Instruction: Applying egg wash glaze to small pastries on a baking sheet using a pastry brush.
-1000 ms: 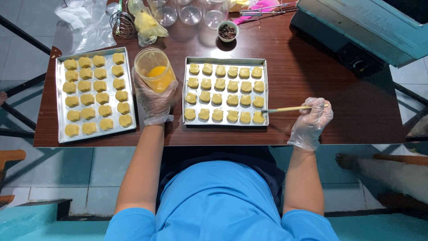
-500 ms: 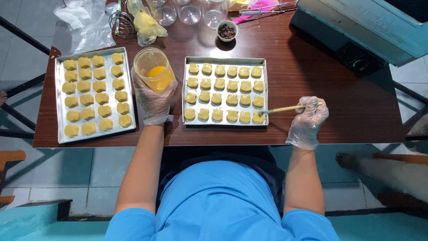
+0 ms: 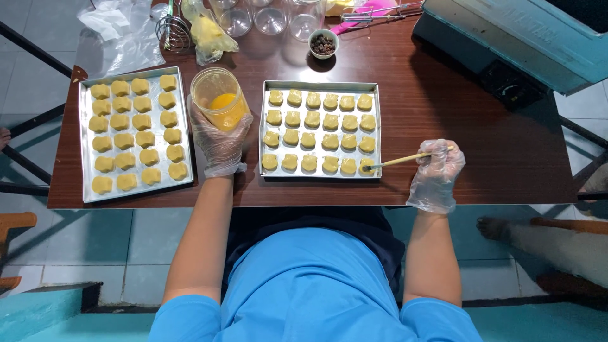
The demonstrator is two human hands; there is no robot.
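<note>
My left hand (image 3: 220, 144), in a clear plastic glove, grips a clear plastic cup (image 3: 218, 98) with yellow liquid in its bottom, tilted between two metal trays. My right hand (image 3: 437, 168), also gloved, holds a thin wooden-handled brush (image 3: 405, 159). The brush tip rests on the cookie at the near right corner of the middle tray (image 3: 377, 130), which carries several rows of pale yellow cookies (image 3: 320, 130). The left tray (image 3: 82, 139) holds several more cookies (image 3: 133, 130).
A small bowl of dark bits (image 3: 323, 43), clear jars (image 3: 270, 16), a wire whisk (image 3: 172, 30) and plastic bags (image 3: 126, 31) stand at the back of the brown table (image 3: 494, 152). A grey appliance (image 3: 506, 44) sits at the back right. Another person's foot (image 3: 494, 227) shows right.
My right hand has shifted slightly with the brush, whose tip stays at the near right corner cookie. The left hand and cup have not moved.
</note>
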